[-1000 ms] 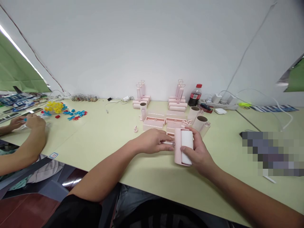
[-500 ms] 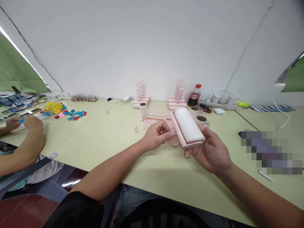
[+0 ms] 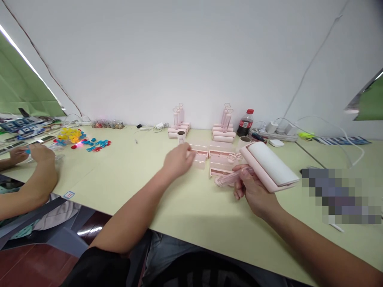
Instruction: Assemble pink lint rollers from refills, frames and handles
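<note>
My right hand (image 3: 254, 189) is closed around the clear pink handle of a lint roller (image 3: 273, 163). Its white sticky roll sits in a pink holder, tilted up to the right. The handle's rounded end (image 3: 220, 182) sticks out toward the left. My left hand (image 3: 178, 161) is over the table beside the open pink lint roller cases (image 3: 199, 155), smeared by motion; whether anything is in its fingers does not show. Small pink heart-shaped pieces (image 3: 235, 157) lie among the cases, and another pink case (image 3: 220, 172) rests in front.
Finished-looking pink lint rollers (image 3: 224, 135) stand along the wall in two groups. A cola bottle (image 3: 245, 122) and a power strip (image 3: 281, 132) are at the back right. A co-worker's hands (image 3: 42, 155) work at the left near coloured pieces (image 3: 70, 135).
My right hand has turned the lint roller to the right and now grips its handle. My left hand has let go of the lint roller and moved left and up.
</note>
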The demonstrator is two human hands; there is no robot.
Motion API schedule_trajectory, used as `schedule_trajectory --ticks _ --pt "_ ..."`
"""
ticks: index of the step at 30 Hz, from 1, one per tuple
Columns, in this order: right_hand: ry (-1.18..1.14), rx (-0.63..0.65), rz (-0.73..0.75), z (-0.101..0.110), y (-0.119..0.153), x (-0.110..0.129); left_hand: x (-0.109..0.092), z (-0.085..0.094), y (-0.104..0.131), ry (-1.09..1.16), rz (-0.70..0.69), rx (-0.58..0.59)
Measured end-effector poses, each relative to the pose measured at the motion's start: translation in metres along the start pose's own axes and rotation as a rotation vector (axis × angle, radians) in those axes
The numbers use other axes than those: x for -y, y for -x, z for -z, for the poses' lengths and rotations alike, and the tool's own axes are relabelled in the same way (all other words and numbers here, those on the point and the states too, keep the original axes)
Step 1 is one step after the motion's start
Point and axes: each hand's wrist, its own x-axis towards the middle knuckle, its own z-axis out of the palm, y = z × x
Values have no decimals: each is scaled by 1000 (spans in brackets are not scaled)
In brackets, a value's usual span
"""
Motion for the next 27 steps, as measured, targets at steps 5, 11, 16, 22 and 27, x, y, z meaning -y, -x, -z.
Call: schedule_trajectory --ticks 5,11,16,22,27 --pt "12 31 43 2 2 -3 52 19 -21 -144 320 384" --pt "35 82 83 4 2 -10 64 33 -17 108 226 515" --pt "-66 133 124 4 4 -12 34 19 -7 895 13 675" --pt "-120 96 134 -3 4 -4 -5 -27 8 1214 -41 858" --pt "-107 61 93 -3 4 -2 -7 -38 11 1316 -60 865"
